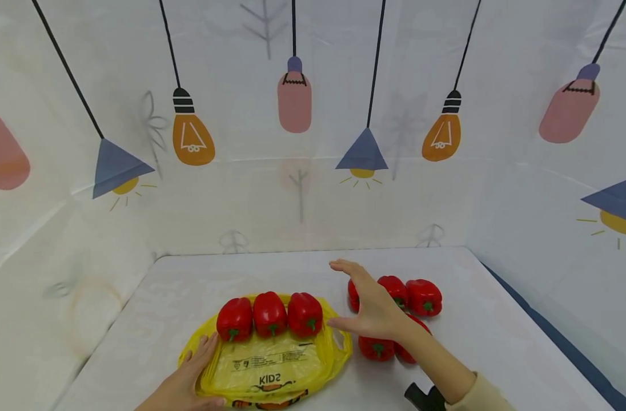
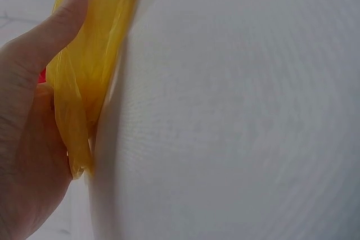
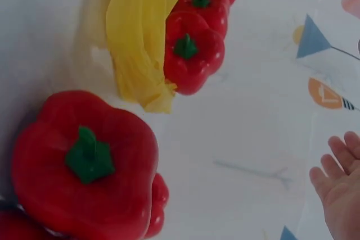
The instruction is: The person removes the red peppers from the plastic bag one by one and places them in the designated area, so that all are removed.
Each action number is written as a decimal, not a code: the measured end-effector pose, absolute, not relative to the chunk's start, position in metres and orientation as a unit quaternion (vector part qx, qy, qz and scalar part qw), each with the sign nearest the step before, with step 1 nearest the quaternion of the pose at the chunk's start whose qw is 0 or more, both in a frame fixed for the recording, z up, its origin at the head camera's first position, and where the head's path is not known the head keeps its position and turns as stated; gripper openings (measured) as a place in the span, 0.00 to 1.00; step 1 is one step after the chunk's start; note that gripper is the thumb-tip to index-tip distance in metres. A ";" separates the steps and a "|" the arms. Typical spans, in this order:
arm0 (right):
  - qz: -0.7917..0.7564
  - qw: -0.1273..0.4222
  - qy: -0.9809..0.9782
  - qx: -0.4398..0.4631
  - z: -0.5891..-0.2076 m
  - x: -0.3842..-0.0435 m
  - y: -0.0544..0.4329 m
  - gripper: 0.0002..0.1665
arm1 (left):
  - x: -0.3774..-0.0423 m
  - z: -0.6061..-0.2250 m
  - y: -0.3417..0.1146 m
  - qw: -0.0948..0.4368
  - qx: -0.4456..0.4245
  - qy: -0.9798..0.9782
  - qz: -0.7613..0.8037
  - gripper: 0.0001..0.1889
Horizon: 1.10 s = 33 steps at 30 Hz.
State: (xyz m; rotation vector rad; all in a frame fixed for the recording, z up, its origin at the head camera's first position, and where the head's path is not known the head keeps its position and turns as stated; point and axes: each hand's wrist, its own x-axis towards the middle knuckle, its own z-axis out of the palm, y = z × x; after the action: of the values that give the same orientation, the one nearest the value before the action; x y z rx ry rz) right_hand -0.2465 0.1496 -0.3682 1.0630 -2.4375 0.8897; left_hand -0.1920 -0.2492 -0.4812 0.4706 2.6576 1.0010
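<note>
A yellow plastic bag (image 1: 272,365) with printed lettering lies flat on the white table. Three red bell peppers, among them a middle pepper (image 1: 269,314), sit in a row along its far side. My left hand (image 1: 189,374) touches the bag's left edge, thumb and fingers extended; the left wrist view shows the thumb (image 2: 53,29) against the yellow plastic. Over the right end of the bag my right hand (image 1: 377,308) is raised, thumb and fingers spread, holding nothing. Beneath and behind it, several more red peppers (image 1: 424,297) are grouped, partly hidden by the hand and forearm.
Near the right sleeve a black object (image 1: 421,397) shows at the bottom edge. The white table (image 1: 189,291) meets a printed wall sheet (image 1: 313,205) with lamp drawings at the back and sides. A dark blue strip (image 1: 549,337) runs along the table's right edge.
</note>
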 end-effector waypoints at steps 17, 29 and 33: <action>0.332 0.117 -0.867 0.352 -0.376 -0.261 0.116 0.53 | -0.191 -0.480 -0.250 0.126 0.185 0.908 0.355 0.55; 0.344 0.031 -0.889 0.301 -0.394 -0.277 0.098 0.52 | -0.192 -0.480 -0.249 0.135 0.172 0.906 0.362 0.55; 0.349 -0.017 -0.898 0.266 -0.403 -0.281 0.094 0.53 | -0.191 -0.481 -0.249 0.135 0.169 0.907 0.361 0.55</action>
State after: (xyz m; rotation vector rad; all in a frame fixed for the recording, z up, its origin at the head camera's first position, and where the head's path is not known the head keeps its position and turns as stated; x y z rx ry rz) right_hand -0.2815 0.0941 -0.4034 0.8453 -2.8540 1.1082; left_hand -0.1906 -0.2495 -0.4812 0.4902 2.6290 1.0464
